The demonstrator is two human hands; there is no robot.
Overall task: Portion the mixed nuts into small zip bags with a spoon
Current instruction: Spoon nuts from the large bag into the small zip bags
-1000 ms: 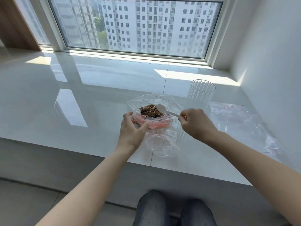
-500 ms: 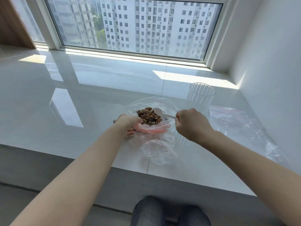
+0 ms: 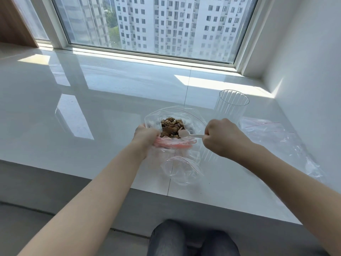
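The left hand (image 3: 145,137) is gripping the big bag (image 3: 191,117) of mixed nuts (image 3: 170,126) near the ledge's (image 3: 110,108) front edge while the right hand (image 3: 221,137), clenching the spoon (image 3: 186,134), is dipping in.

Both bare forearms reach forward and inward from the lower corners. The left hand (image 3: 145,138) is curled, knuckles up, its fingers closed on the near left edge of the large bag (image 3: 193,117). The right hand (image 3: 221,137) is a loose fist, back facing up, pinching the spoon (image 3: 186,134) by its handle end. The two hands are near each other, apart. Both knees show at the bottom edge.
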